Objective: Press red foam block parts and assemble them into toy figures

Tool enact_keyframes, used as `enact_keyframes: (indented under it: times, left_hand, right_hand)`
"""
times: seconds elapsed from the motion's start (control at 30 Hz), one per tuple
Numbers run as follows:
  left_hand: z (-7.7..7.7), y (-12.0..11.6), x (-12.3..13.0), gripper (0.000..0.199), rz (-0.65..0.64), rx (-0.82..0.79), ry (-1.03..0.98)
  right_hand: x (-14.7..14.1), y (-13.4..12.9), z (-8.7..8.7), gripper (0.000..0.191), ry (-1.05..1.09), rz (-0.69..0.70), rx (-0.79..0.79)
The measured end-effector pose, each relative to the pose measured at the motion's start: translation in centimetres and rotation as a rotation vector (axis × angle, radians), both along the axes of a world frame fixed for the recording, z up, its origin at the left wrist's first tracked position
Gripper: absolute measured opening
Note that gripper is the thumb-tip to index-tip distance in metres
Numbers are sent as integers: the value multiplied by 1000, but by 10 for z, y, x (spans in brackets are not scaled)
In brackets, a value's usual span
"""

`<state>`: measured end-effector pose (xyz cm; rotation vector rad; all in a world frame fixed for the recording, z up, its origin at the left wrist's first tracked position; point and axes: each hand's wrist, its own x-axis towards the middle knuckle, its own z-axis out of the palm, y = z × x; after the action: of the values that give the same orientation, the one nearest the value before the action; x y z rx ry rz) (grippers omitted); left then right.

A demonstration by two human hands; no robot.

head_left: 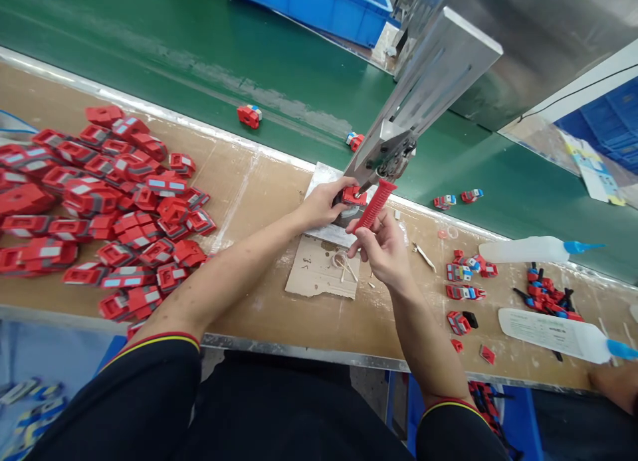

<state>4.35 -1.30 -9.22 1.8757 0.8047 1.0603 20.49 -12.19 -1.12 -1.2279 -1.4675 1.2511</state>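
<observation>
My left hand (pixel 323 205) pinches a small red plastic toy part (pixel 353 195) above the metal base plate (pixel 326 175) of a bench press (pixel 419 109). The tip of the press's slanted metal head meets the part or lies just over it; I cannot tell which. The fingers of my right hand (pixel 383 248) close round the lower end of a red ribbed lever handle (pixel 377 204), which slants up toward the press linkage. Below the base plate lies a torn piece of cardboard (pixel 314 272) with cotton swabs (pixel 343 265) on it.
A large pile of red and grey toy parts (pixel 124 202) covers the left bench. Behind runs a green conveyor belt (pixel 174 69) carrying a few toy parts. Squeeze bottles (pixel 523 250) and small assemblies (pixel 463 291) lie right. Another person's hand (pixel 615 384) shows at the right edge.
</observation>
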Motion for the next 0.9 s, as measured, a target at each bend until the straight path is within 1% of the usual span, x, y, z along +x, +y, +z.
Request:
enact_keyframes:
  times: [0.1, 0.2, 0.27, 0.33, 0.37, 0.4, 0.43, 0.47, 0.53, 0.6, 0.63, 0.67, 0.73, 0.83, 0.9]
  left_hand:
    - [-1, 1, 0, 46, 21, 18, 39]
    - [2, 0, 6, 48, 27, 27, 78]
    - [6, -2, 6, 51, 33, 44, 110]
    - [13, -5, -8, 59, 62, 98, 154]
    - [17, -8, -23, 62, 89, 139, 182]
    - [21, -12, -44, 63, 126, 186, 220]
    - [26, -19, -70, 61, 170, 232, 269]
    - [31, -27, -101, 53, 220, 269, 328]
    - [42, -49, -165, 35, 331, 290, 508]
    - [51, -71, -222, 25, 369, 246, 702]
    - [55, -81, -243, 25, 373, 222, 768]
    - [56, -89, -259, 28, 383, 214, 809]
    - [56, -98, -275, 31, 387, 213, 852]
    - [49, -98, -277, 26, 367, 244, 884]
    - [44, -92, -279, 26, 352, 278, 875]
  right_hand:
    - [-3, 14, -18, 49, -27, -81, 96]
    - [-4, 23, -26, 51, -20, -70, 113]
    - [-1, 21, -28, 52, -9, -66, 122]
    - [7, 11, -30, 50, -16, -115, 181]
    - [13, 3, -31, 47, -30, -157, 225]
    - [22, -5, -33, 43, -53, -199, 267]
    - [32, -13, -35, 39, -79, -255, 312]
    - [43, -22, -38, 36, -111, -289, 336]
    - [64, -36, -42, 31, -160, -287, 352]
    - [77, -48, -43, 29, -237, -252, 356]
    - [79, -51, -42, 28, -299, -223, 360]
    - [78, -54, -39, 28, -373, -182, 369]
    - [71, -56, -33, 26, -529, -63, 396]
    - [54, -54, -22, 24, -727, 130, 412]
    - [48, -52, -20, 25, -835, 213, 385]
